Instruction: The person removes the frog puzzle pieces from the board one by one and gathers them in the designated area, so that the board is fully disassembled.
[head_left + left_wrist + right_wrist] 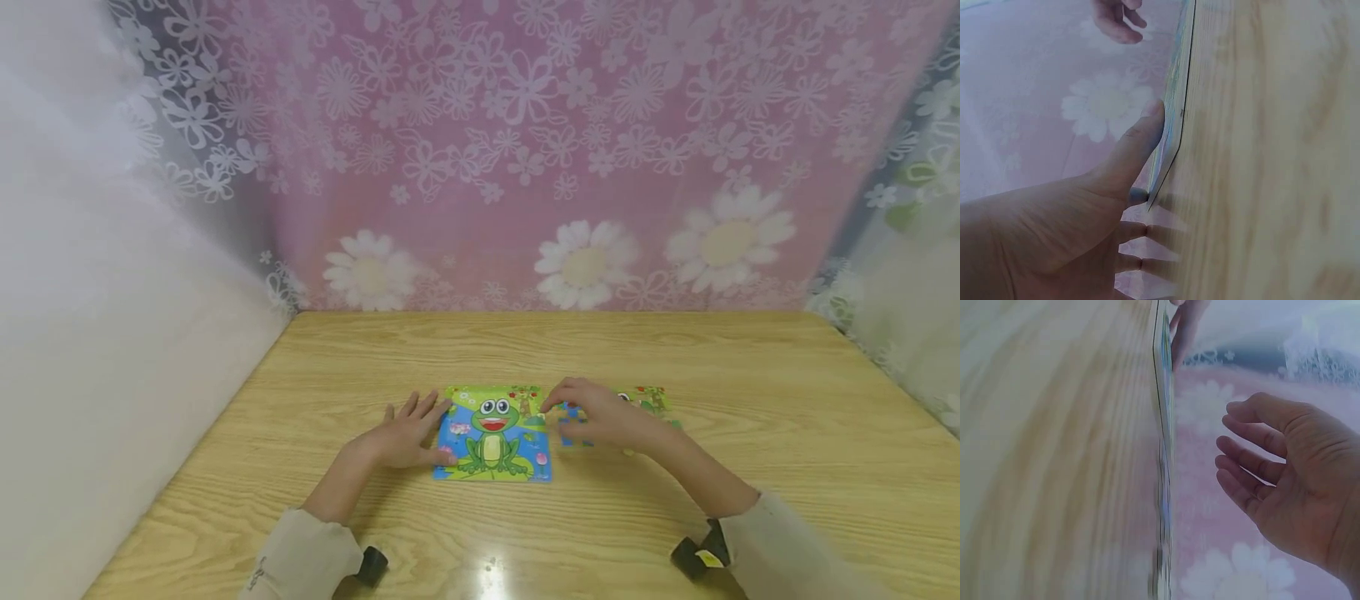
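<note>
Steadying the frog board (492,435) on the wooden table (225,500) with the left hand (405,437), held the right hand (603,417) raised over the frog pieces (651,398) lying just right of the board. Judged the step in hand as bracing the board while working between it and the pieces. Judged the next move as probably calling for a lowering of the right fingertips and a light pinch on one piece's edge. Rested the left thumb on the board's left side near the lower corner, with the other fingers extended and spread, bracing without grasping. Curled the right fingers loosely, grasping nothing, clear of the tabletop and near the board's right edge. Angled both forearms inward from the near side. Could not determine the full layout of the pieces beneath the right hand.
</note>
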{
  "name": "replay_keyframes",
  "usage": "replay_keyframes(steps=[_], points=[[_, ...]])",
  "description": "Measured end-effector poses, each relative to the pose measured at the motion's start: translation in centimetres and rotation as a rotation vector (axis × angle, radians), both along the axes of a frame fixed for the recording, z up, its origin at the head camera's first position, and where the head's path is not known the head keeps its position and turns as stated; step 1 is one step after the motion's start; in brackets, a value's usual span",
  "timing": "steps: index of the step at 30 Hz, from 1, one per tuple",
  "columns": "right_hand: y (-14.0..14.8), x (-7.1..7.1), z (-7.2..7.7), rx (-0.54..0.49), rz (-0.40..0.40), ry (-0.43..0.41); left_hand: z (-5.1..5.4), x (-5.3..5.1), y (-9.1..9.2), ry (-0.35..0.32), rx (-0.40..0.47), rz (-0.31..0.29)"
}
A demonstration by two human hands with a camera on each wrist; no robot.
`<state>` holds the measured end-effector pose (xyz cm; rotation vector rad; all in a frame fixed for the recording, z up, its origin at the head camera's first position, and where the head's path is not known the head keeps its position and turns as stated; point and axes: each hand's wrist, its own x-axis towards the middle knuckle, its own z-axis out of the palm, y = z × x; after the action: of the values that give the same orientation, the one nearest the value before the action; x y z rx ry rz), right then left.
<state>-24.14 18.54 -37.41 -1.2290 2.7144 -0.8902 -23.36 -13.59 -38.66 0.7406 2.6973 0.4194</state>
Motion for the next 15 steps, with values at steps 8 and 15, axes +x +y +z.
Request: replay_keyframes(steps=[8, 15], points=[[-4.8, -0.1, -0.4, 0.012, 0.034, -0.054, -0.1, -0.1, 0.0, 0.001, -0.045, -0.019], [-8.2, 0.0, -1.1, 0.029, 0.065, -0.078, 0.0, -0.1, 0.0, 0.003, -0.064, -0.020]])
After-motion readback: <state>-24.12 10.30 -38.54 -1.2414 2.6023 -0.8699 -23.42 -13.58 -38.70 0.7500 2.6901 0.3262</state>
